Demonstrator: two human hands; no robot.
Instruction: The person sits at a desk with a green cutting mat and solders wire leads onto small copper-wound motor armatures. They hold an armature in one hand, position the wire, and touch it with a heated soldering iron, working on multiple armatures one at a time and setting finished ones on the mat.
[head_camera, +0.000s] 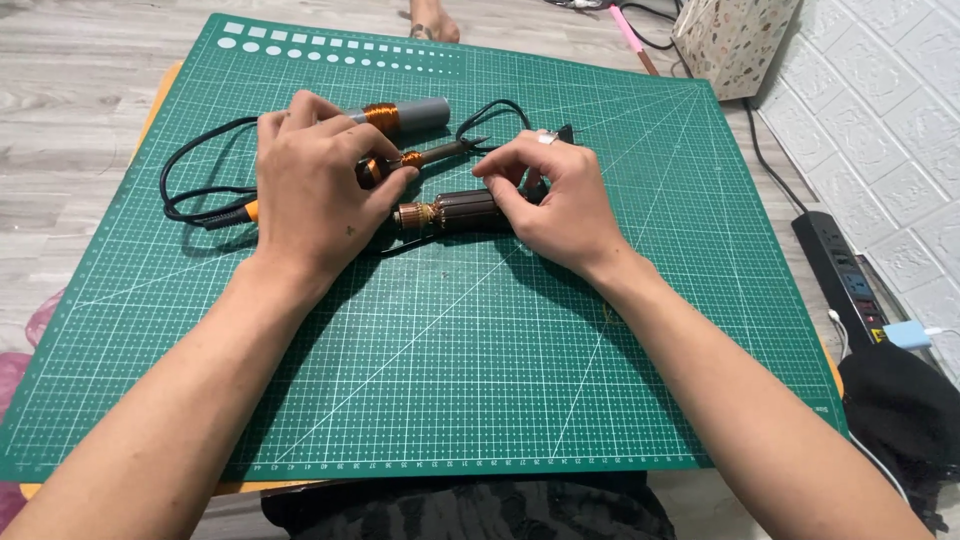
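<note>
I see my left hand (310, 190) closed around a soldering iron (440, 153), its tip apparently near the copper end of the dark motor rotor (455, 212) that my right hand (555, 195) pinches on the green cutting mat (480, 370).

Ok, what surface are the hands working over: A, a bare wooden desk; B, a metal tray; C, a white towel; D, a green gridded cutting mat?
D: both hands, left and right, rest on the green gridded cutting mat around a dark cylindrical copper-wound armature.
</note>
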